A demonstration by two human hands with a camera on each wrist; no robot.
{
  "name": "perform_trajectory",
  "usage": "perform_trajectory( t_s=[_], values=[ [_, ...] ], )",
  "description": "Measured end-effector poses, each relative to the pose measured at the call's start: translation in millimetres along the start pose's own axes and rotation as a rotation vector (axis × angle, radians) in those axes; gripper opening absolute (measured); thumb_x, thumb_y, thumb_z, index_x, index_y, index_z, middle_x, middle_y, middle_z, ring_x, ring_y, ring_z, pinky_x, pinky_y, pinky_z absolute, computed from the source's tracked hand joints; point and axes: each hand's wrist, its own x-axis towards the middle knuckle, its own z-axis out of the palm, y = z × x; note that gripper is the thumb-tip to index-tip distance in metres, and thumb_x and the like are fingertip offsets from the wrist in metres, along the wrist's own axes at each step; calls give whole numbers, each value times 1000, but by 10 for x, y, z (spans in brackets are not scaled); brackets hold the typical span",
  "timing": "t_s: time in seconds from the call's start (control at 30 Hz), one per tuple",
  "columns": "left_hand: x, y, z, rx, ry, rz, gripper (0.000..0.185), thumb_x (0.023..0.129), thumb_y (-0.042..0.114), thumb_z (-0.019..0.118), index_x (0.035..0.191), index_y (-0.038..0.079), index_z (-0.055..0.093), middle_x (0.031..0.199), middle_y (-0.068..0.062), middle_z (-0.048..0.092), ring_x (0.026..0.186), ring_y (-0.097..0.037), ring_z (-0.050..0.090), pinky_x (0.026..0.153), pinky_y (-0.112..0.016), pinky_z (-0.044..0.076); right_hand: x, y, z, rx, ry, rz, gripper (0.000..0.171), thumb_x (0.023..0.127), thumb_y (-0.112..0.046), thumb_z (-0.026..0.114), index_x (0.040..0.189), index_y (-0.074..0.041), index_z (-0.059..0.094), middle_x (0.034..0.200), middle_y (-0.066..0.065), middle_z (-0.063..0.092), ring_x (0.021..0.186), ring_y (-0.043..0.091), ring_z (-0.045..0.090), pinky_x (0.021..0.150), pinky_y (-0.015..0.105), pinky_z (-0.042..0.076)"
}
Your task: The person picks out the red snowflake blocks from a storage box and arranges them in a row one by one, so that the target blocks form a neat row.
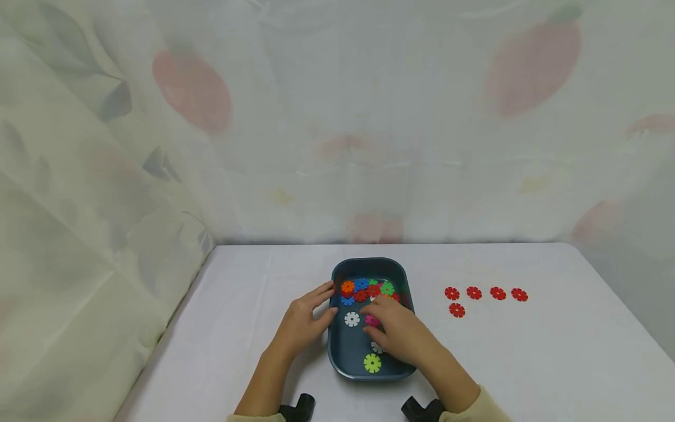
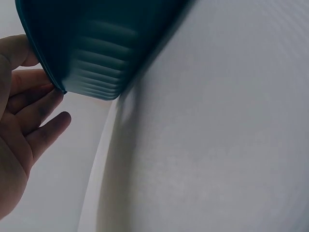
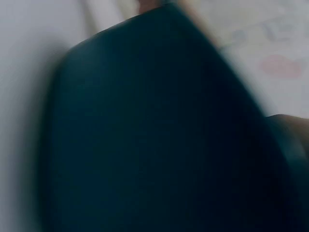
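Head view: a dark blue rectangular tray point(image 1: 337, 351) is seen on the white worktop point(image 1: 527, 363), just in front of the person. The left hand point(image 1: 304, 319) is laid against the tray's left wall, fingers nearly straight and spread along the rim; nothing is clasped in its grip. From the left wrist view the same fingers point(image 2: 34, 108) are shown touching the ribbed outer wall of the tray point(image 2: 91, 53), with the palm kept slightly away.

The right hand point(image 1: 401, 334) is placed inside the tray, fingers bent downward over a pink snowflake disc point(image 1: 371, 320). Whether the disc is pinched or only touched cannot be told, as the fingertips are seen only from above. The right wrist view is filled by a blurred dark surface of the tray point(image 3: 145, 135), and no detail of the grip is given there.

A heap of orange, blue, red and green discs point(image 1: 367, 288) is piled at the tray's far end. A white disc point(image 1: 351, 319) lies just left of the pink one, and a yellow-green disc point(image 1: 372, 363) lies near the tray's near wall.

Five red discs point(image 1: 474, 293) are set out on the worktop to the right of the tray, well apart from it: four in a row, one below the leftmost.
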Motion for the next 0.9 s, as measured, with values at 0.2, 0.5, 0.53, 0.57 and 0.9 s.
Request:
perform_trajectory(
  t_s=[0.2,0.5,0.53,0.57,0.9],
  values=[
    [11,26,5,9,-8,20,44,87,29,67,127,12,61,138,7,52,126,-10,49,99,-35,45,-17,14,167,-247,-40,18,38,81,-38,71,114,-20,66,103,-2,66,92,15,62,85,40,54],
    [17,30,-10,25,0,-18,44,86,31,67,127,14,61,139,9,51,127,-13,49,99,-38,45,-2,-1,208,-376,-63,62,43,80,-47,70,113,-22,65,105,1,65,96,18,61,88,47,48],
    [13,27,-11,24,-1,-25,44,86,31,67,127,15,61,139,9,50,127,-13,49,99,-38,45,2,-4,211,-375,-72,67,43,79,-48,70,114,-22,65,105,1,65,95,18,62,88,47,48],
    [9,22,-10,22,-4,-32,45,86,32,67,127,16,61,139,10,50,127,-13,49,99,-38,45,5,-5,214,-372,-85,72,43,79,-47,70,114,-22,65,105,1,65,93,18,62,87,47,50],
    [-16,4,-10,16,-4,-19,45,86,31,67,127,14,60,139,9,50,123,-15,53,94,-37,49,18,-14,183,-180,-109,83,43,75,-15,77,116,-24,65,114,-5,65,102,14,62,87,40,54]
  ],
)
